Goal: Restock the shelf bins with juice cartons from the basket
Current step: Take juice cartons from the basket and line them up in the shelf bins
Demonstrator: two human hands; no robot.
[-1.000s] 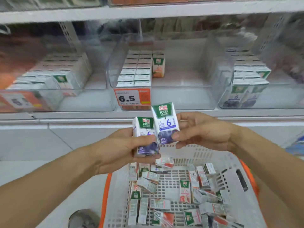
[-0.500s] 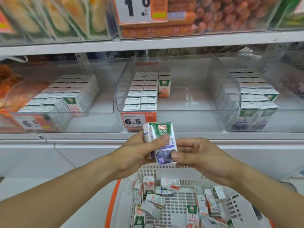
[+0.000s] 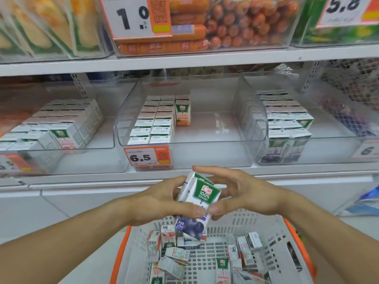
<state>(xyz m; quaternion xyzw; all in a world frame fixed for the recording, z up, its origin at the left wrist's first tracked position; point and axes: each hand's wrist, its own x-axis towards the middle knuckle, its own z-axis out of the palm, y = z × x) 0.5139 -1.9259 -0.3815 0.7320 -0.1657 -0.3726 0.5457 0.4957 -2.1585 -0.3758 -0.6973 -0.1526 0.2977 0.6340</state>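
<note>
Left hand (image 3: 162, 201) gripped two small juice cartons (image 3: 196, 208) stacked face to face, fingers behind, thumb curled across the front panel. Right hand (image 3: 244, 193) pinched the same pair from the other side: thumb on the front one's lower right edge, fingers loosely arched over the top. Both cartons were held tilted above the basket's far end, below the shelf edge. The front carton was white glossy card with a green shield panel reading "100%", a blue numeral partly covered by the thumbs, dark blueberry artwork and "125mL" near the base.

Basket (image 3: 287, 261) was white perforated plastic with orange trim, holding loose cartons lying at all angles, some with red-pink fruit print.

Clear rigid middle bin (image 3: 205, 152) held two rows of cartons plus one orange-print carton (image 3: 182, 112) marked "100%" and "08"; its orange-and-white tag (image 3: 146, 157) read "6.5". Right bin (image 3: 307, 158) held blueberry cartons marked "6". Left bin (image 3: 86, 158) held pink-print cartons. Upper shelf tags read "1.0" (image 3: 135, 17) and "5.8" (image 3: 344, 7), the first on a bin of sausages (image 3: 235, 23).
</note>
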